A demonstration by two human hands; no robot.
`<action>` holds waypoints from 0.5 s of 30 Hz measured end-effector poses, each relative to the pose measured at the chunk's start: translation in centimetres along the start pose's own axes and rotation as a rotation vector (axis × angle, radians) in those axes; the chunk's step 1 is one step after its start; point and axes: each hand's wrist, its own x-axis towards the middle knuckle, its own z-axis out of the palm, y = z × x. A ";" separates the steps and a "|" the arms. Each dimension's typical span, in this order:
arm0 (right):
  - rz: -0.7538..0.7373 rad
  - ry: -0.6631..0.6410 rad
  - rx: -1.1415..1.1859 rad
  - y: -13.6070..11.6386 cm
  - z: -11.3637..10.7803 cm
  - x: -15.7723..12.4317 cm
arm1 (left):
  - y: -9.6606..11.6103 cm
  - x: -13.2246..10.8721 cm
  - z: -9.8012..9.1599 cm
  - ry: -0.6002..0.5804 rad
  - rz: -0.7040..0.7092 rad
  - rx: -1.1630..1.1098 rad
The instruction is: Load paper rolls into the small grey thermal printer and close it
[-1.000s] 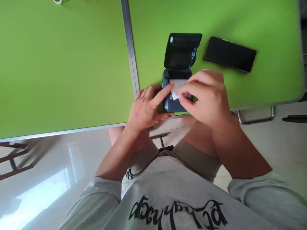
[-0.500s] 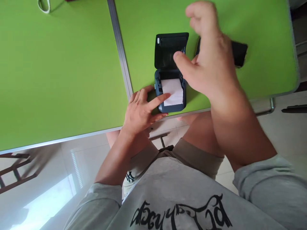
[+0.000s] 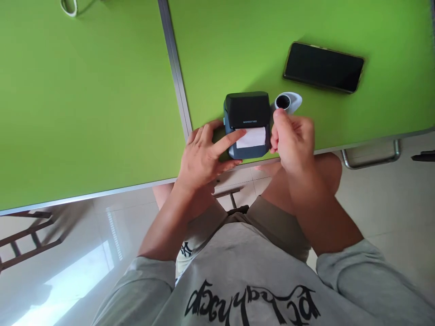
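Note:
A small dark label printer (image 3: pixel 247 111) sits near the table's front edge with its black lid down. White paper (image 3: pixel 252 137) comes out below the lid and lies over the front of the body. My left hand (image 3: pixel 204 156) grips the printer from the left, index finger pressing on the paper and thumb at the front edge. Close by the printer's right side is my right hand (image 3: pixel 295 138), its fingers curled in; nothing shows in them. Just beyond it, a small white roll (image 3: pixel 288 102) with a dark hollow end lies partly covered by that hand.
A black phone (image 3: pixel 324 67) lies face up on the green table (image 3: pixel 102 108), farther back on the right. A metal strip (image 3: pixel 175 68) crosses the table left of the printer. Part of a white loop (image 3: pixel 70 8) shows at the top left.
The printer's lid has swung from standing open to down over the paper. My right hand has come down toward me and curled up, uncovering the phone and white roll. My left hand keeps its grip.

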 end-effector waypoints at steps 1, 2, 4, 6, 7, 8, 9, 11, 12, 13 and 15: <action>0.026 0.011 -0.033 0.0 0.2 0.1 | 0.0 0.0 0.0 -0.004 -0.004 0.004; 0.039 0.022 -0.064 -0.1 0.3 0.3 | 0.0 0.0 0.1 -0.008 -0.011 0.006; 0.042 0.013 -0.120 -0.3 0.3 0.5 | 0.0 0.0 0.1 -0.014 -0.033 0.005; 0.050 -0.022 -0.146 -0.4 0.3 0.7 | 0.1 0.1 0.1 -0.021 -0.053 -0.001; 0.060 -0.044 -0.140 -0.4 0.2 0.8 | 0.1 0.1 0.0 -0.023 -0.060 -0.004; 0.073 -0.071 -0.127 -0.3 0.1 0.9 | 0.2 0.1 -0.1 -0.027 -0.066 -0.007; 0.084 -0.099 -0.113 -0.2 0.0 1.1 | 0.3 0.2 -0.2 -0.034 -0.073 -0.010; 0.083 -0.154 -0.094 0.3 -0.2 1.4 | 0.4 0.2 -0.4 -0.050 -0.093 -0.017; 0.071 -0.176 -0.093 0.6 -0.3 1.6 | 0.5 0.2 -0.5 -0.056 -0.105 -0.020; 0.054 -0.191 -0.099 0.8 -0.4 1.9 | 0.6 0.3 -0.6 -0.059 -0.115 -0.020; 0.013 -0.205 -0.125 1.3 -0.6 2.5 | 0.8 0.3 -0.7 -0.055 -0.127 -0.017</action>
